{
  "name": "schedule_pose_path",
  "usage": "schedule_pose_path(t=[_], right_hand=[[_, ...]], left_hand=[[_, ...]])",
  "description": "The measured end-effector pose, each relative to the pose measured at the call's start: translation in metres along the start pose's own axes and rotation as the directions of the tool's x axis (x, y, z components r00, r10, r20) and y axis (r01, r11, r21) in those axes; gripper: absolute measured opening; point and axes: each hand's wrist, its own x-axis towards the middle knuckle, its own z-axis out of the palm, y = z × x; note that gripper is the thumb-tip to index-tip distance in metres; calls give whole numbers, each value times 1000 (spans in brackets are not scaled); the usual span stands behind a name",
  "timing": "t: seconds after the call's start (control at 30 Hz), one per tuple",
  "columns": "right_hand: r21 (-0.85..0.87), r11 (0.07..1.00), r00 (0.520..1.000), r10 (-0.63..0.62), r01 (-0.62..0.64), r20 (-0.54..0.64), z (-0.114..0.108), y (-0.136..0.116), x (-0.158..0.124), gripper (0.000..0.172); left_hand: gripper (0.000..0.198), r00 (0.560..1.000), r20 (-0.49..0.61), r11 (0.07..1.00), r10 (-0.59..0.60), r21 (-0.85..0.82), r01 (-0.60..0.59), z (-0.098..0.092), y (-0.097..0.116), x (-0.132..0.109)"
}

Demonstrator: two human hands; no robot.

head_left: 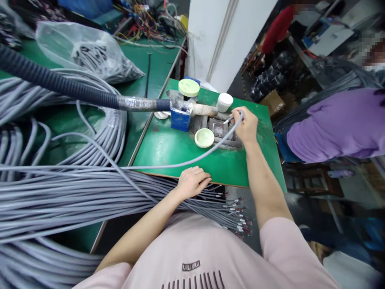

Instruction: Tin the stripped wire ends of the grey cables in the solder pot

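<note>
My right hand [247, 126] pinches the end of a single grey cable [180, 162], holding its stripped tip over a dark metal tray [222, 132] on the small green table [210, 160]. The cable arcs back left to the bundle. My left hand [192, 181] rests with curled fingers on the bundle of grey cables [90, 192] at the table's near edge. The stripped, coloured wire ends [237, 216] fan out over my lap.
A black corrugated hose [60, 84] runs in from the left to a blue box [180, 118]. Pale green lids [204, 137] and a white jar [224, 101] stand by the tray. A plastic bag [87, 52] lies behind. A person in purple [337, 124] stands on the right.
</note>
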Motion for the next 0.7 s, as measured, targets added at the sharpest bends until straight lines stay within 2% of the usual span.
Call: schedule_pose_path(t=[0.17, 0.6, 0.7], right_hand=[[-116, 993, 999, 37, -37, -2, 9, 21, 10, 23], [-208, 975, 997, 79, -72, 24, 25, 33, 17, 24], [-196, 979, 994, 78, -62, 76, 28, 36, 16, 24]], left_hand=[[26, 1000, 3, 1000, 2, 15, -2, -2, 2, 3], [23, 1000, 17, 1000, -12, -19, 13, -4, 5, 6], [23, 1000, 9, 1000, -11, -8, 11, -4, 6, 6]])
